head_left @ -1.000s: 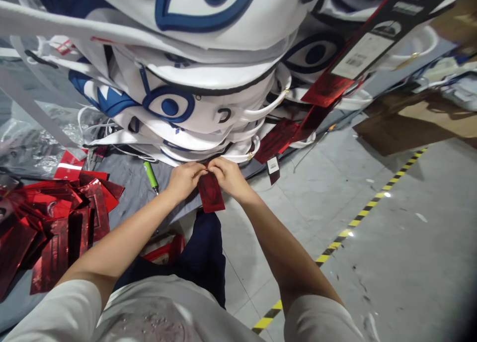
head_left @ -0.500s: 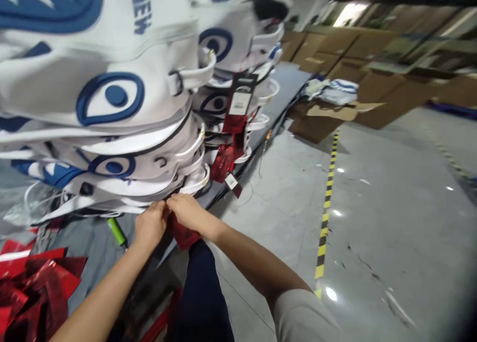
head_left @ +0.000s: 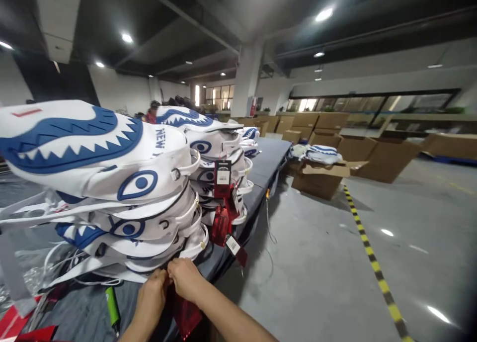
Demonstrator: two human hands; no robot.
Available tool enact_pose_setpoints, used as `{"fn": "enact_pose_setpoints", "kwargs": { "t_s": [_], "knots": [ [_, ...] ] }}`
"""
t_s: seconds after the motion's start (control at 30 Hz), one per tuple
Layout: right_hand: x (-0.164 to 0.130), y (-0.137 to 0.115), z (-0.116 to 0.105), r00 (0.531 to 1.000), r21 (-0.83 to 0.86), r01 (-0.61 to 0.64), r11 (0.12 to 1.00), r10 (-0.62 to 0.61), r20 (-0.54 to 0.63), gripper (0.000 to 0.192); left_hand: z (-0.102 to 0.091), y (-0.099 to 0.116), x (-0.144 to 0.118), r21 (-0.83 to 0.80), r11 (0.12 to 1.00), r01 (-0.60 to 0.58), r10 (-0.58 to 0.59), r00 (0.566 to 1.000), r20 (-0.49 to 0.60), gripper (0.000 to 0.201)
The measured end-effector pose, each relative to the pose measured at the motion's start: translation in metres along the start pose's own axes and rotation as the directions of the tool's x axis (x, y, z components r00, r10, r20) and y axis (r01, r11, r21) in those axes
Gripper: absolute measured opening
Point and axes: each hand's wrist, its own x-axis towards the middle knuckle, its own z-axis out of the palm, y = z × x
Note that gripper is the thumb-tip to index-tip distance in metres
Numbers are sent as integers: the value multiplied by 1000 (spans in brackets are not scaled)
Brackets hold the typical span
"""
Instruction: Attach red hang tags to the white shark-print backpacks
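My left hand [head_left: 152, 297] and my right hand [head_left: 186, 277] meet at the table's near edge, at the foot of a stack of white bags [head_left: 154, 183] with blue shark mouths and eyes. Both are closed in a pinch, fingertips almost touching. A shiny red hang tag [head_left: 186, 316] dangles below my right hand, its upper end hidden by the fingers. Whatever is pinched in my left hand is too small to make out. To the left of my hands lies a green-handled tool [head_left: 112, 307] with a dark tip.
Behind stands a second bag stack [head_left: 212, 140] with red and black tags [head_left: 222, 175] hanging from it. More red tags [head_left: 15, 327] lie at the lower left. An open carton [head_left: 316, 180] holding bags sits on the floor, near yellow-black tape [head_left: 367, 245].
The view has tilted up, so the stacks and my hands appear lower and the ceiling shows. My hands stay pinched together at the same spot by the bags.
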Motion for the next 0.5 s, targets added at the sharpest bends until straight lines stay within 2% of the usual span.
{"fn": "enact_pose_setpoints", "kwargs": {
  "t_s": [0.07,0.13,0.33,0.43,0.5],
  "knots": [
    [-1,-1,4,1000,20,-10,1000,11,-6,13,2,-4,-1,-93,995,-39,40,999,4,36],
    [-2,-4,5,999,44,-33,998,33,-2,14,0,-4,-3,-108,993,-36,38,999,15,37],
    [-6,-21,-11,993,58,-117,991,115,36,18,-17,9,-6,-47,995,84,-85,996,-23,31],
    [-6,-23,-13,990,88,-137,987,135,33,17,-12,9,-4,-36,995,97,-98,995,-31,29],
    [-4,-18,-8,987,128,-163,978,163,11,19,-3,4,-1,-22,998,62,-63,997,-49,31]
  ]
}}
